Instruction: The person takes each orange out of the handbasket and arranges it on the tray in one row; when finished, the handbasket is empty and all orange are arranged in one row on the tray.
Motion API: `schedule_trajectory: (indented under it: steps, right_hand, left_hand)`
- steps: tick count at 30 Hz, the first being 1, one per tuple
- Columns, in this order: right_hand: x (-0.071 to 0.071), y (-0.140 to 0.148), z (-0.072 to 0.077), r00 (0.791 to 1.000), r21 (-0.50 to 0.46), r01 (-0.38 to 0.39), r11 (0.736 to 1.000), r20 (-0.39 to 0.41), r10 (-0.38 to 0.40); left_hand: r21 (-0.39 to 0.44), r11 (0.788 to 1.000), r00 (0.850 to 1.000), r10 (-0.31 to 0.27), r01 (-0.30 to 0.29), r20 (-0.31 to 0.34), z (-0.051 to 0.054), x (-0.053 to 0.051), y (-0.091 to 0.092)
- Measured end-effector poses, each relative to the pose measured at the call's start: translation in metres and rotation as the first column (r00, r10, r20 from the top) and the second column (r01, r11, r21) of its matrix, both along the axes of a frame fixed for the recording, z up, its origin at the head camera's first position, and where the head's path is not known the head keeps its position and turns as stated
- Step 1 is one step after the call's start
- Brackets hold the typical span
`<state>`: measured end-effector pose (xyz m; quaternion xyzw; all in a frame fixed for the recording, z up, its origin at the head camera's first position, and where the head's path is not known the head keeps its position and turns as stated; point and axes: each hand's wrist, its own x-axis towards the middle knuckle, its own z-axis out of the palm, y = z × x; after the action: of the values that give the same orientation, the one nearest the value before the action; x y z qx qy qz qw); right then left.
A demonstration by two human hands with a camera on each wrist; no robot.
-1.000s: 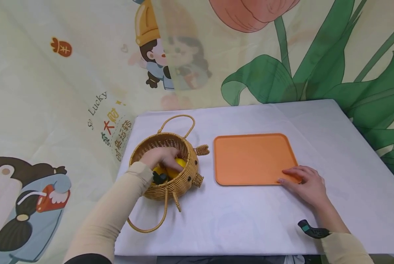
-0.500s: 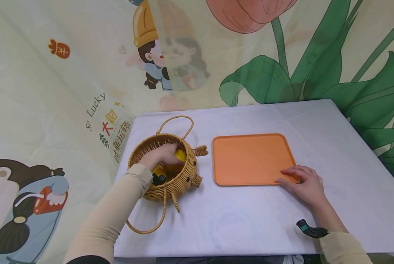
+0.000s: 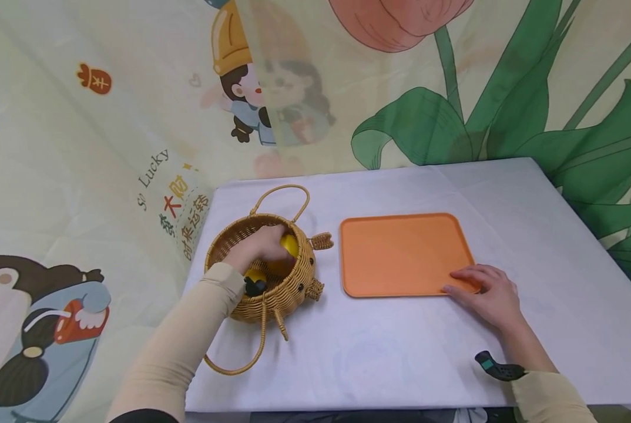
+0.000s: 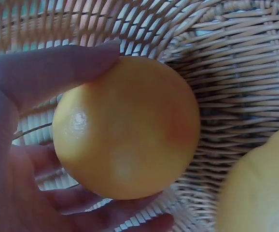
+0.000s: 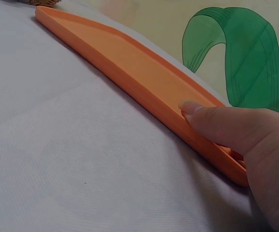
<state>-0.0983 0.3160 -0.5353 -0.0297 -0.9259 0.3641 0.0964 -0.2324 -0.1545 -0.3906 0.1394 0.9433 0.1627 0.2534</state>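
Observation:
My left hand reaches down into a wicker basket at the left of the table. In the left wrist view its thumb lies over a round yellow fruit with an orange blush, and the fingers curl underneath. The exact kind of fruit is unclear. A second yellow fruit sits apart on the right, partly cut off by that view. At the near right corner of an orange tray, my right hand rests with thumb and relaxed fingers on the tray. The right wrist view shows the thumb over the rim.
The basket's two loop handles stick out, one toward the back and one toward the front. Beneath everything is a white-covered table. A printed cloth hangs behind it and at the left.
Inside the basket, my left hand has moved slightly and the yellow fruit under it has shifted. My right hand and the tray hold their place.

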Motion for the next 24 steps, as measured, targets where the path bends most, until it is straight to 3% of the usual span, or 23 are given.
schedule_trajectory:
  steps: [8, 14, 17, 20, 24]
  right_hand:
    - [0.0, 0.001, 0.0, 1.0, 0.006, -0.002, 1.0, -0.001, 0.002]
    - [0.0, 0.001, 0.001, 1.0, 0.011, 0.005, 1.0, 0.009, -0.005]
    - [-0.001, 0.001, 0.001, 1.0, 0.012, 0.012, 1.0, 0.009, -0.012]
    - [0.0, 0.0, 0.001, 1.0, 0.008, 0.013, 1.0, 0.003, -0.013]
    - [0.0, -0.001, 0.0, 1.0, 0.007, -0.001, 1.0, -0.009, 0.001]
  left_hand:
    - [0.106, 0.994, 0.999, 0.026, -0.023, -0.027, 0.031, 0.008, -0.017]
    - [0.196, 0.971, 0.985, 0.153, -0.135, -0.081, 0.056, 0.019, -0.023]
    - [0.266, 0.947, 0.971, 0.216, -0.182, -0.104, 0.07, 0.025, -0.018]
    - [0.37, 0.903, 0.957, 0.271, -0.216, -0.103, 0.079, 0.031, -0.005]
    - [0.483, 0.847, 0.952, 0.296, -0.222, -0.081, 0.08, 0.041, 0.024]
